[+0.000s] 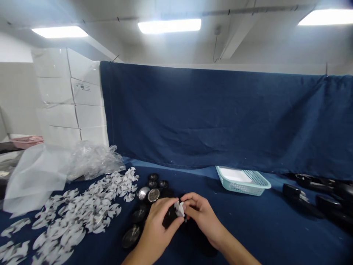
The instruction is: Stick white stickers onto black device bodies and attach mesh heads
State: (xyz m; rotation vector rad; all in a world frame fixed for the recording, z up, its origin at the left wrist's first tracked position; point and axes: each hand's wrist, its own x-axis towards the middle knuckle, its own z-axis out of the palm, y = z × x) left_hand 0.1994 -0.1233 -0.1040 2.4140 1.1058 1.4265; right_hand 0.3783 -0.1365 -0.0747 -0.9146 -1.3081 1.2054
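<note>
Near the bottom centre, my left hand curls its fingers and thumb around a small dark object, mostly hidden by the hand. My right hand pinches a small white piece against that dark object. Several round black parts lie just left of my left hand, some with shiny silver tops. Further left, a wide heap of white-and-grey cut pieces is spread over the dark blue cloth.
A light green basket with something white inside stands right of centre. Black glossy parts lie at the far right. Clear plastic bags and stacked white boxes are at the left. A blue curtain hangs behind.
</note>
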